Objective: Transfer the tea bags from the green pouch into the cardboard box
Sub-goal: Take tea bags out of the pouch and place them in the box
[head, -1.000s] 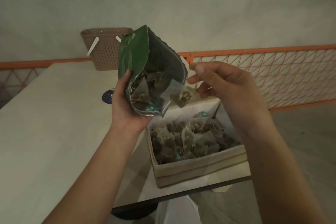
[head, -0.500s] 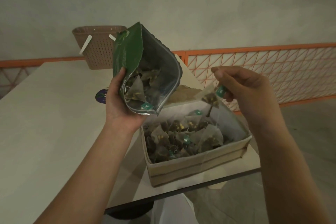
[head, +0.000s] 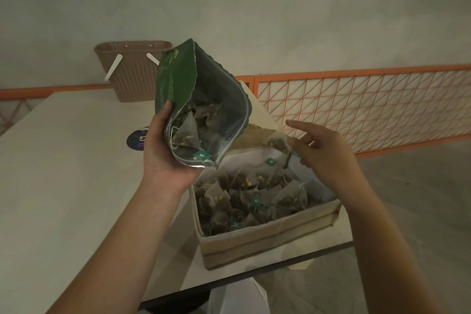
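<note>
The left hand (head: 163,153) grips the green pouch (head: 196,107), mouth tilted toward the right hand (head: 323,153). That hand's fingers are spread, a tea bag (head: 276,141) beside its fingertips; contact unclear. The cardboard box (head: 267,237) sits below both hands.

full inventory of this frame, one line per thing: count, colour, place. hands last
green pouch: 1, green outside, silver inside, open, held tilted above the box's near-left corner
tea bags: many, dark with small green tags, piled in the box; several more in the pouch; one in the air by the right hand
cardboard box: 1, brown, open, at the table's near right corner
table: 1, off-white
basket: 1, tan, perforated, far end of the table
round sticker: 1, dark blue, on the table behind the left hand
railing: orange, along the wall
left hand: grips the pouch
right hand: fingers spread, over the box
</note>
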{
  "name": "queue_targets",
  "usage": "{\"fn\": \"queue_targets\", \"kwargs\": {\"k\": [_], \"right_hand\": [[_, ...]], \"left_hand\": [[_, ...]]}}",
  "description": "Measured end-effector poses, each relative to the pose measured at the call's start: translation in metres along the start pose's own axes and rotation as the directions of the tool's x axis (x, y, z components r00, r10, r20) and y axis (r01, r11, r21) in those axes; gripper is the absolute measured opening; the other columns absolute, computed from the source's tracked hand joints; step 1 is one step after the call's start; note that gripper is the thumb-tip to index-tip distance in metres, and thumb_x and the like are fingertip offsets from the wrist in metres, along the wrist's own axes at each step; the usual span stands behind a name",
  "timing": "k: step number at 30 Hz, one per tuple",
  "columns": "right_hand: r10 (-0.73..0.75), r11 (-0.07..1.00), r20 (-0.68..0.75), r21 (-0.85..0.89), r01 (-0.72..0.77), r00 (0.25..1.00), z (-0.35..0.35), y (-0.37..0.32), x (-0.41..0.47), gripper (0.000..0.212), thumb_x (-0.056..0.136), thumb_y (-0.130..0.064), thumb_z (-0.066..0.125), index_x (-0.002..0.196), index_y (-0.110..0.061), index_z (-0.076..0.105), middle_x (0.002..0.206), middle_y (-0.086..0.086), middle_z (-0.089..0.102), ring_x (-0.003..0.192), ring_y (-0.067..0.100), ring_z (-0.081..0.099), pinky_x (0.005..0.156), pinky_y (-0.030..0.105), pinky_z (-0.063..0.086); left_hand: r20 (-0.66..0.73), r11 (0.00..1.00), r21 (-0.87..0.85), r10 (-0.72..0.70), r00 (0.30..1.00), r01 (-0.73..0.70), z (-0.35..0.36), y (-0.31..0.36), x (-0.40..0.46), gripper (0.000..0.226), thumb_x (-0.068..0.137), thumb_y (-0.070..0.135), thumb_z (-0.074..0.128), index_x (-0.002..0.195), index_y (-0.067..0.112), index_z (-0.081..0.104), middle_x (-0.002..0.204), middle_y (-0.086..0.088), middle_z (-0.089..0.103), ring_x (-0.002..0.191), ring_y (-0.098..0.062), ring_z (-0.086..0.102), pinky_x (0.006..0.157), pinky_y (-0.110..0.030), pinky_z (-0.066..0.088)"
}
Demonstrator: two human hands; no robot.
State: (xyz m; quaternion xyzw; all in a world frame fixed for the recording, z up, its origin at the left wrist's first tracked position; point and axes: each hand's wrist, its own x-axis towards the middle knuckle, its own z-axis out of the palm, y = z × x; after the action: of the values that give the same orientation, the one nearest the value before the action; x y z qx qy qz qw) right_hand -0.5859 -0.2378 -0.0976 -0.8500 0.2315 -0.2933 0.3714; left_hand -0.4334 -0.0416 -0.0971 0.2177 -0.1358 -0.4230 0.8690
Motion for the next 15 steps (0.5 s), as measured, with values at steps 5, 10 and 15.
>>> {"fn": "queue_targets", "kwargs": {"k": [5,10,15], "right_hand": [[0.014,0.974,0.062,-0.227,0.0,0.998,0.001,0.003,-0.003,0.022,0.092,-0.03,0.063,0.112,-0.024,0.069,0.082,-0.014,0.059,0.07,-0.005,0.052,0.054,0.007,0.033],[0.012,0.989,0.005,-0.146,-0.011,1.0,-0.006,0.0,-0.01,0.011,0.095,-0.027,0.059,0.089,-0.027,0.068,0.081,-0.019,0.061,0.072,-0.001,0.057,0.057,0.013,0.032],[0.189,0.949,0.372,-0.308,-0.072,0.909,-0.016,-0.014,-0.025,0.023,0.08,-0.048,0.071,0.094,-0.03,0.067,0.088,-0.014,0.06,0.08,0.002,0.055,0.06,0.019,0.037]], "left_hand": [[-0.005,1.0,-0.003,-0.002,1.0,0.002,-0.002,0.002,-0.002,0.055,0.099,0.048,0.05,0.15,0.024,0.05,0.15,-0.007,0.054,0.134,-0.032,0.055,0.102,-0.046,0.052],[-0.002,1.0,0.001,0.0,1.0,0.0,-0.004,0.004,-0.002,0.056,0.1,0.048,0.049,0.15,0.025,0.048,0.151,-0.007,0.052,0.136,-0.032,0.053,0.1,-0.044,0.053],[0.005,1.0,-0.012,-0.007,1.0,0.007,-0.004,0.004,-0.002,0.056,0.1,0.047,0.049,0.151,0.024,0.048,0.153,-0.007,0.051,0.138,-0.032,0.05,0.099,-0.045,0.053]]}}
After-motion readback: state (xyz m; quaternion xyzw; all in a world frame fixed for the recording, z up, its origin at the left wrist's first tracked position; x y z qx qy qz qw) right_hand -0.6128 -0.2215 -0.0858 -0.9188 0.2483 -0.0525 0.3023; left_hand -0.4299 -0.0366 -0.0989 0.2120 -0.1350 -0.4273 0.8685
